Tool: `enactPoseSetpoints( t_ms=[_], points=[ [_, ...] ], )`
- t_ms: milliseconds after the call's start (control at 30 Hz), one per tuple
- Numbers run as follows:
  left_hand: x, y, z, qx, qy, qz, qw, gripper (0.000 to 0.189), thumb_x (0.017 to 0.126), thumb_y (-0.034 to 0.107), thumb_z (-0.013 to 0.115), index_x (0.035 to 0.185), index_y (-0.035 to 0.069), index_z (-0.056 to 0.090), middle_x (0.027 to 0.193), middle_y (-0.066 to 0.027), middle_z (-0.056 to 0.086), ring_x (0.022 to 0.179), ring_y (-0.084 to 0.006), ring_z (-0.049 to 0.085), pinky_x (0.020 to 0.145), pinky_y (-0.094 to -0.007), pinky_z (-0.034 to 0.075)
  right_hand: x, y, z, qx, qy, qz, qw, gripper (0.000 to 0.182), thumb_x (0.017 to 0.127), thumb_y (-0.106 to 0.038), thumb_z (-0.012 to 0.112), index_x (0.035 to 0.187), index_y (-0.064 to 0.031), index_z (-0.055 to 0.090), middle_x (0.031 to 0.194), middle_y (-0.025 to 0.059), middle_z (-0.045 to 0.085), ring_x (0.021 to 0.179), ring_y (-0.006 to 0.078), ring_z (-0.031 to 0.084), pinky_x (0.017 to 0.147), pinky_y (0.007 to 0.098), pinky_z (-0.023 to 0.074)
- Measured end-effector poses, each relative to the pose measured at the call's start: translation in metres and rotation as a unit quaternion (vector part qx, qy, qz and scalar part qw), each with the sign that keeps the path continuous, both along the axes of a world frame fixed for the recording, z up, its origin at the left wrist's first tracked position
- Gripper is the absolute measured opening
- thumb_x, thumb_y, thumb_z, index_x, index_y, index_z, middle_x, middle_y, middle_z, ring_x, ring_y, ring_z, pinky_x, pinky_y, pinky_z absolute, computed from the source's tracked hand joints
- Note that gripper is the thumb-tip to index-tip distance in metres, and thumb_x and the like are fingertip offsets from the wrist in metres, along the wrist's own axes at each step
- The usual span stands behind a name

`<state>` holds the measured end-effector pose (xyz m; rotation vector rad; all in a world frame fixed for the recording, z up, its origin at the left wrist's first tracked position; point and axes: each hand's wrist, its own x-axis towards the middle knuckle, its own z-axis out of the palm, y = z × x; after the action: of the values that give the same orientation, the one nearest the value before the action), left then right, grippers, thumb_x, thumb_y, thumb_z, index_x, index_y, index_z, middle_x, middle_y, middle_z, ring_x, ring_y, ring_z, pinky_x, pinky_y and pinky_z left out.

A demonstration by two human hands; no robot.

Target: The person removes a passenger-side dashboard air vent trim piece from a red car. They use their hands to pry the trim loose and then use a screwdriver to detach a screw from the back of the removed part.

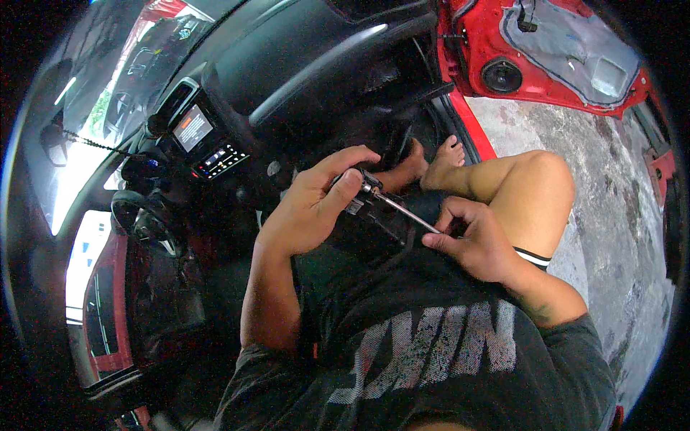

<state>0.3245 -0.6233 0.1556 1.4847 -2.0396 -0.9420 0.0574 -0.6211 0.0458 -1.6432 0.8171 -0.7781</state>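
My left hand (315, 202) grips a small black part (371, 178) with a bright metal cylindrical piece, its thumb pressed on top. The palm and fingers hide much of that part. A thin, straight metal rod (407, 211) runs from the part towards my right hand (477, 240), which pinches the rod's near end between thumb and fingers. Whether the rod is fixed in the part or only touches it, I cannot tell. Below the left thumb a grey connector-like piece (353, 206) shows; what it belongs to is unclear. Both hands are above my lap.
I sit inside a car, facing the dashboard (323, 70). A lit centre screen (192, 129) and the steering wheel (126, 213) are to the left. At right stands an open red door (544, 91) with its inner trim off and a speaker (502, 75) exposed, above a concrete floor (614, 226).
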Motion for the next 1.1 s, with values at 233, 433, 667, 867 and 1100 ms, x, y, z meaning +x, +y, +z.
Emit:
enactPoseSetpoints(
  t_ms=[233, 433, 667, 867, 1100],
  points=[
    [0.005, 0.008, -0.002, -0.038, 0.001, -0.012, 0.999, 0.049, 0.108, 0.042, 0.045, 0.136, 0.004, 0.060, 0.144, -0.0157, 0.057, 0.140, -0.0286, 0.047, 0.116, -0.0398, 0.033, 0.006, -0.001, 0.006, 0.057, -0.043, 0.039, 0.997, 0.022, 0.090, -0.019, 0.078, 0.087, -0.0027, 0.064, 0.076, 0.0065, 0.059, 0.076, 0.0138, 0.055, 0.068, 0.0344, 0.0441],
    [0.009, 0.011, -0.003, -0.027, -0.007, -0.009, 1.000, 0.048, 0.108, 0.042, 0.045, 0.136, 0.005, 0.060, 0.146, -0.0171, 0.055, 0.140, -0.0289, 0.047, 0.117, -0.0388, 0.033, 0.012, 0.002, -0.002, -0.054, -0.017, 0.004, 0.998, 0.025, 0.089, -0.023, 0.080, 0.087, -0.0030, 0.064, 0.078, 0.0060, 0.059, 0.074, 0.0143, 0.054, 0.069, 0.0341, 0.0448],
    [0.000, 0.008, -0.005, -0.007, -0.002, -0.034, 0.999, 0.052, 0.108, 0.045, 0.044, 0.136, 0.003, 0.059, 0.147, -0.0178, 0.054, 0.141, -0.0296, 0.047, 0.118, -0.0392, 0.031, 0.018, 0.007, 0.005, 0.059, -0.084, 0.009, 0.995, 0.022, 0.089, -0.021, 0.079, 0.089, -0.0048, 0.065, 0.080, 0.0033, 0.061, 0.074, 0.0134, 0.055, 0.067, 0.0316, 0.0460],
    [-0.007, 0.004, -0.002, -0.006, 0.018, -0.050, 0.999, 0.054, 0.107, 0.047, 0.044, 0.135, 0.003, 0.060, 0.147, -0.0183, 0.054, 0.141, -0.0300, 0.046, 0.118, -0.0403, 0.032, 0.035, 0.000, 0.028, -0.131, -0.100, -0.036, 0.986, 0.020, 0.094, -0.020, 0.072, 0.094, -0.0011, 0.067, 0.083, 0.0087, 0.062, 0.077, 0.0160, 0.058, 0.069, 0.0328, 0.0456],
    [-0.007, -0.002, 0.008, -0.054, -0.060, -0.070, 0.994, 0.053, 0.106, 0.048, 0.047, 0.133, 0.004, 0.061, 0.145, -0.0201, 0.056, 0.139, -0.0337, 0.050, 0.115, -0.0418, 0.036, 0.047, -0.007, 0.037, -0.082, -0.126, -0.037, 0.988, 0.019, 0.095, -0.018, 0.070, 0.094, 0.0009, 0.067, 0.086, 0.0133, 0.067, 0.079, 0.0213, 0.063, 0.072, 0.0359, 0.0484]
  ],
)
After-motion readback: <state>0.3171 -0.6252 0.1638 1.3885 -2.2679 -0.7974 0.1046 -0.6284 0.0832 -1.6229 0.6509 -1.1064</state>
